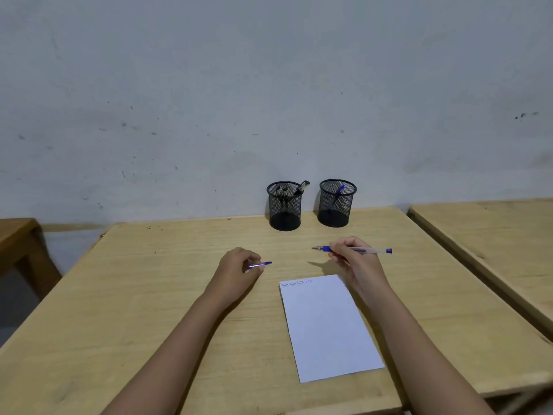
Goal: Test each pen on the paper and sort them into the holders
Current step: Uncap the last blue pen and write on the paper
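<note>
My right hand (354, 259) holds an uncapped blue pen (366, 250) level above the table, its tip pointing left. In my left hand (238, 269) is a small blue pen cap (260, 265), its end sticking out to the right. A white sheet of paper (326, 327) lies between my arms, with a line of blue scribbles along its top edge. Two black mesh holders stand by the wall: the left holder (284, 209) has several dark pens, the right holder (336, 206) has one blue pen.
The wooden table (149, 295) ends at the grey wall behind the holders. A second wooden table (493, 235) stands close on the right with a narrow gap between. A brown wooden piece of furniture (18, 244) sits at the far left.
</note>
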A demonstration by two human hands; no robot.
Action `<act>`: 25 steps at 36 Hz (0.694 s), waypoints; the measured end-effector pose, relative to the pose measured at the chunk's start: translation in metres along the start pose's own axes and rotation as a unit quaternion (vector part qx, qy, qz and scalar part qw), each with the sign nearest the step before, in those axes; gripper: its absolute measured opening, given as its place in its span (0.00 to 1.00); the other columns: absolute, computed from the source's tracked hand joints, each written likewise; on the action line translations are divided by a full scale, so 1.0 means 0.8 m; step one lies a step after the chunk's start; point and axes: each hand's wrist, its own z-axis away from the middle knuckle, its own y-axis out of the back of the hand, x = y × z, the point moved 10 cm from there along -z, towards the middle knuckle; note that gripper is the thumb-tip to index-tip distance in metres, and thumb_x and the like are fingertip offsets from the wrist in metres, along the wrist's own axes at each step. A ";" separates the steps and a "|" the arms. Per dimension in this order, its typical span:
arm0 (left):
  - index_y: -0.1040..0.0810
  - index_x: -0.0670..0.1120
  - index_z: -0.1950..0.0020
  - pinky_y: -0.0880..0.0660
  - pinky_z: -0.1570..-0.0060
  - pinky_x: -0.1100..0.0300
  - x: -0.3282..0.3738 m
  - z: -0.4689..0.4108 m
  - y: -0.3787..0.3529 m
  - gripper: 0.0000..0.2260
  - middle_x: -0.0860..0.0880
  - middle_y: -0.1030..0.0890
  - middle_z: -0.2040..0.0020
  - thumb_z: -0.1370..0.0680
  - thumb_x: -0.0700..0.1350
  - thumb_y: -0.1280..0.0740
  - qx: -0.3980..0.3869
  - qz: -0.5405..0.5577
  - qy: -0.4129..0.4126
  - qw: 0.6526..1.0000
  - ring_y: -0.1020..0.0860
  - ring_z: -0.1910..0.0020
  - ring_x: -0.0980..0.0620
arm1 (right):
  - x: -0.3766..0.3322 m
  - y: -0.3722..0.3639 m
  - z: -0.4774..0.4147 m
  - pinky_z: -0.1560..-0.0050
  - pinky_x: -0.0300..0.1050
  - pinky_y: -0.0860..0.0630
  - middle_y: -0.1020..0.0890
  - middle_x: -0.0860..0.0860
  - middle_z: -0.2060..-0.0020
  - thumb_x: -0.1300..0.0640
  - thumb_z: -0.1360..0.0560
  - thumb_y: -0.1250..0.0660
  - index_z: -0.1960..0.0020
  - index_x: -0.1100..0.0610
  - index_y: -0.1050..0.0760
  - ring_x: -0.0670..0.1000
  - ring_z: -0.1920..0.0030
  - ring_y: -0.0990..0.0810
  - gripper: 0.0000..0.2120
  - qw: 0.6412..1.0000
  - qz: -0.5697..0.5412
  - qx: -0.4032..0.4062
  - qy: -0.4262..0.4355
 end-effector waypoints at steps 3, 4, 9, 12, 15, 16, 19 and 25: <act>0.22 0.44 0.42 0.34 0.46 0.64 0.011 0.005 0.006 0.12 0.50 0.23 0.44 0.24 0.46 0.34 0.007 -0.023 -0.017 1.000 0.28 0.42 0.53 | 0.005 -0.011 0.000 0.61 0.34 0.20 0.17 0.55 0.65 0.67 0.28 0.32 0.58 0.64 0.22 0.47 0.66 0.19 0.01 1.000 -0.015 -0.015 -0.018; 0.22 0.44 0.42 0.35 0.46 0.66 0.018 0.009 0.007 0.12 0.51 0.24 0.43 0.23 0.46 0.35 0.009 -0.020 -0.021 1.000 0.28 0.41 0.54 | 0.006 -0.014 0.000 0.59 0.35 0.20 0.17 0.56 0.65 0.67 0.28 0.32 0.56 0.65 0.22 0.48 0.64 0.18 0.02 0.999 -0.023 -0.021 -0.022; 0.27 0.48 0.35 0.36 0.45 0.73 0.074 0.052 -0.023 0.16 0.54 0.27 0.36 0.21 0.51 0.39 -0.049 -0.033 -0.076 0.995 0.31 0.40 0.61 | 0.006 -0.026 0.003 0.55 0.36 0.21 0.16 0.57 0.62 0.66 0.28 0.31 0.53 0.65 0.21 0.50 0.60 0.18 0.05 0.999 -0.018 -0.029 -0.025; 0.30 0.49 0.32 0.36 0.38 0.62 0.096 0.079 -0.055 0.20 0.54 0.31 0.30 0.21 0.56 0.42 -0.103 -0.097 -0.110 0.984 0.36 0.31 0.56 | -0.002 -0.029 0.008 0.61 0.34 0.23 0.19 0.55 0.64 0.66 0.31 0.28 0.57 0.61 0.23 0.47 0.63 0.21 0.05 0.998 0.056 -0.020 0.009; 0.37 0.50 0.27 0.42 0.31 0.60 0.093 0.085 -0.067 0.25 0.53 0.39 0.24 0.21 0.59 0.44 -0.114 -0.120 -0.094 0.982 0.43 0.26 0.56 | -0.003 -0.035 0.009 0.71 0.32 0.29 0.24 0.53 0.70 0.66 0.31 0.28 0.61 0.59 0.27 0.44 0.72 0.26 0.08 0.994 0.105 -0.024 0.012; 0.39 0.50 0.26 0.43 0.30 0.60 0.089 0.086 -0.070 0.26 0.53 0.41 0.24 0.21 0.59 0.45 -0.119 -0.124 -0.088 0.981 0.45 0.25 0.57 | 0.000 -0.036 0.008 0.73 0.32 0.31 0.24 0.53 0.71 0.66 0.31 0.28 0.63 0.58 0.28 0.44 0.74 0.26 0.09 0.994 0.106 -0.030 0.008; 0.43 0.51 0.24 0.48 0.27 0.60 0.078 0.088 -0.081 0.28 0.53 0.45 0.22 0.21 0.61 0.46 -0.142 -0.130 -0.073 0.979 0.50 0.24 0.57 | 0.008 -0.039 0.006 0.75 0.34 0.30 0.24 0.54 0.73 0.67 0.30 0.29 0.65 0.57 0.31 0.46 0.76 0.26 0.12 0.996 0.081 -0.041 -0.003; 0.52 0.52 0.23 0.58 0.26 0.59 0.070 0.092 -0.096 0.31 0.54 0.54 0.22 0.22 0.64 0.49 -0.189 -0.172 -0.077 0.964 0.57 0.24 0.58 | 0.013 -0.042 0.009 0.75 0.36 0.28 0.29 0.56 0.78 0.75 0.33 0.31 0.69 0.59 0.36 0.46 0.80 0.29 0.18 0.997 0.069 -0.040 0.006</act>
